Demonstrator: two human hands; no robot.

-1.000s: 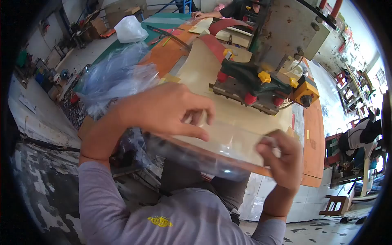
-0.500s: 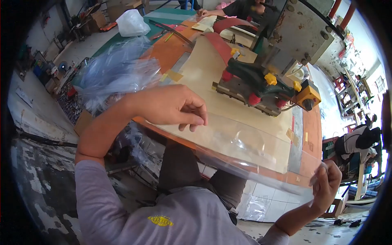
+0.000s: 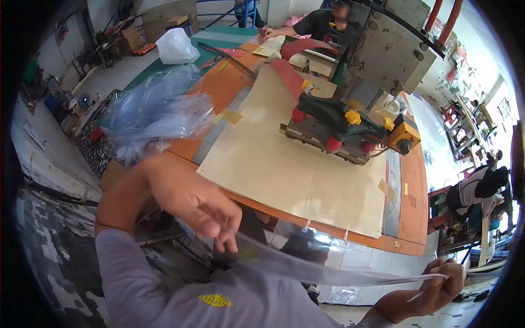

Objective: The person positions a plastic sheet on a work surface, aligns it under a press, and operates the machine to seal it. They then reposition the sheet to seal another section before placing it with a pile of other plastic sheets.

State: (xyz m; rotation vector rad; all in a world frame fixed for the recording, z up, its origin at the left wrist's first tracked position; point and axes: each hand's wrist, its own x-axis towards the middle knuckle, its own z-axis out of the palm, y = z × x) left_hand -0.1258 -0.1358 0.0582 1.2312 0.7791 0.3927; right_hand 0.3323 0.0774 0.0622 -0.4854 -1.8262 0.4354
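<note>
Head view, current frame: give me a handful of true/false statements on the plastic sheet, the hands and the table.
1. The left hand and the right hand hold a clear plastic sheet stretched between them. True.
2. A heap of clear plastic sits at the left corner of the table. True.
3. The sheet lies flat on the table. False: it is held in the air, off the table's near edge.
4. The machine on the table has red and yellow knobs. True.
5. No one else is in view. False: a person is at the table's far end.
</note>
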